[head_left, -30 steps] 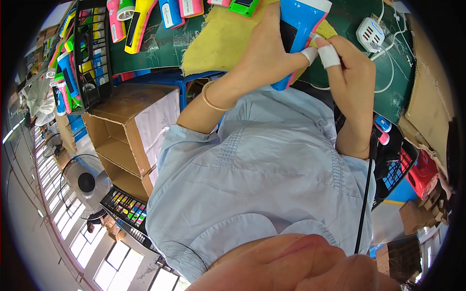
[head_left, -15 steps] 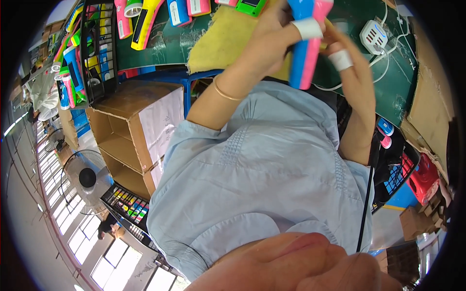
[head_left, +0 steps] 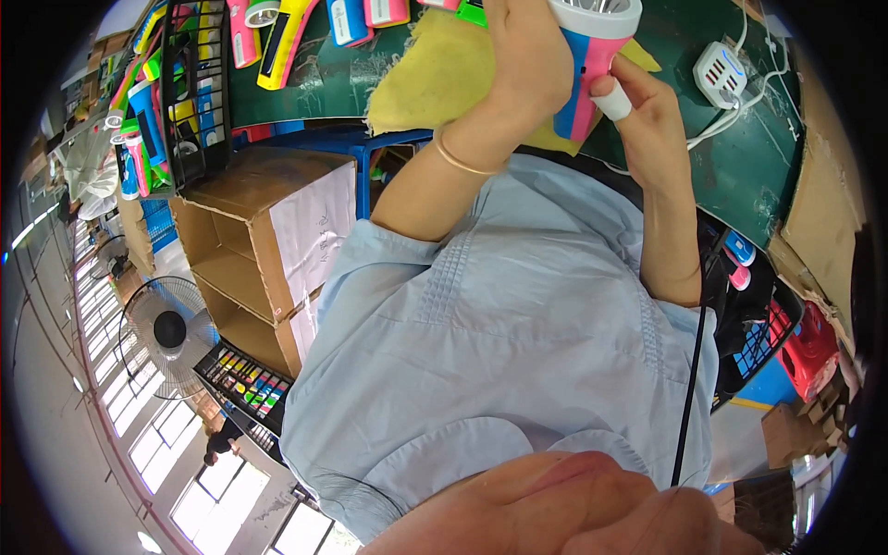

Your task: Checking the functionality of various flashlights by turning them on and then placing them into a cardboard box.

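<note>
A flashlight (head_left: 585, 83) with a blue and pink body and a white-rimmed lamp head (head_left: 601, 17) stands upright at the top of the view, lamp end up. My right hand (head_left: 647, 111) is closed around its body from the right. White tape wraps that thumb, which presses near the body's side. On the other side my left hand (head_left: 535, 65) is raised close against the flashlight. Its fingers run out past the upper edge, so their grip is hidden. A yellow cloth (head_left: 430, 79) lies on the green table (head_left: 305, 104) beneath.
Several colourful flashlights (head_left: 289, 42) lie along the table's far left, beside a black wire basket (head_left: 194, 139). A white USB charging hub (head_left: 720, 72) with cables sits at the right. Cardboard boxes (head_left: 264, 222) stand left of me; a fan (head_left: 169, 328) is farther off.
The flashlight has turned, so its lamp head now shows its reflector. My left hand has shifted up along it, its fingers leaving the view; my right thumb now presses the body.
</note>
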The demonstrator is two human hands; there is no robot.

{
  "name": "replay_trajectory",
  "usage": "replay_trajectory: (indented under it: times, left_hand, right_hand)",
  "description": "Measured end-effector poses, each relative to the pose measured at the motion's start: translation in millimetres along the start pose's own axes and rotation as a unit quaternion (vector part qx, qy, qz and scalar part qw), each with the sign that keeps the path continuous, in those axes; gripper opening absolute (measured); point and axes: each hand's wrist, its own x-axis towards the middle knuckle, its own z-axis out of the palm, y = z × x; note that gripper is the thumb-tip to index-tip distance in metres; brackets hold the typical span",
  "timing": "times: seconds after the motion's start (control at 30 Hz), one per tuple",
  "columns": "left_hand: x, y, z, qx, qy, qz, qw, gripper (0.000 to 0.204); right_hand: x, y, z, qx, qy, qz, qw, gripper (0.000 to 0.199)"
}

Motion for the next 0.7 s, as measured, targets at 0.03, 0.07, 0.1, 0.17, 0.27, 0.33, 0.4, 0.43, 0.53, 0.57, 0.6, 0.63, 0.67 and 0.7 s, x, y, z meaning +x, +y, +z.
replay_trajectory:
  times: [0.03, 0.07, 0.1, 0.17, 0.27, 0.33, 0.4, 0.43, 0.53, 0.57, 0.6, 0.63, 0.67, 0.7]
  left_hand:
    - [0.6, 1.0, -0.5, 0.058, 0.008, 0.039, 0.998, 0.051]
    - [4.7, 4.4, -3.5, -0.028, -0.005, -0.055, 0.998, 0.054]
    - [8.0, 6.6, -4.9, -0.113, -0.023, -0.148, 0.982, 0.056]
    - [15.2, 13.8, -11.2, -0.245, -0.142, -0.162, 0.945, 0.062]
    - [11.8, 14.6, -15.9, -0.267, -0.073, -0.151, 0.949, 0.061]
    - [4.8, 9.4, -15.7, -0.26, -0.025, -0.147, 0.954, 0.059]
    - [1.8, 3.7, -16.4, -0.285, -0.049, -0.119, 0.95, 0.06]
    - [0.6, 1.1, -17.2, -0.248, -0.052, -0.119, 0.96, 0.063]
    - [1.2, -4.6, -19.8, -0.228, -0.057, -0.151, 0.96, 0.071]
    - [1.5, -5.1, -21.4, -0.235, -0.072, -0.169, 0.954, 0.073]
    - [2.1, -5.2, -23.3, -0.235, -0.071, -0.168, 0.955, 0.073]
    - [2.7, -4.9, -24.8, -0.238, -0.081, -0.156, 0.955, 0.076]
    - [2.9, -4.5, -26.0, -0.242, -0.088, -0.147, 0.955, 0.078]
    - [2.5, -4.9, -24.7, -0.288, -0.122, -0.13, 0.941, 0.07]
  right_hand:
    - [0.3, -1.2, 1.3, 0.009, 0.017, 0.012, 1.0, 0.045]
    - [1.4, -3.7, 0.3, 0.018, -0.027, 0.023, 0.999, 0.046]
    - [1.6, -5.3, 1.1, 0.024, -0.049, 0.045, 0.998, 0.047]
    - [-0.1, -9.7, 0.7, 0.036, -0.061, 0.128, 0.989, 0.05]
    - [-7.3, -9.6, 10.0, -0.352, 0.169, -0.08, 0.917, 0.044]
    - [-10.8, -8.0, 14.6, -0.463, 0.187, -0.189, 0.846, 0.035]
    - [-11.5, -7.5, 14.6, -0.291, 0.112, -0.125, 0.942, 0.035]
    - [-11.0, -8.0, 12.1, -0.201, 0.096, -0.044, 0.974, 0.036]
    - [-3.8, -9.5, 0.8, -0.097, 0.017, 0.024, 0.995, 0.041]
    - [-2.4, -8.4, -1.7, -0.026, -0.023, 0.06, 0.998, 0.045]
    - [-0.2, -6.8, -4.1, -0.046, -0.017, 0.083, 0.995, 0.045]
    - [1.1, -3.3, -3.5, -0.02, -0.03, 0.086, 0.996, 0.046]
    - [1.3, 0.0, -3.5, 0.028, -0.063, 0.06, 0.996, 0.047]
    - [1.8, 3.7, -1.6, 0.021, -0.047, 0.048, 0.998, 0.048]
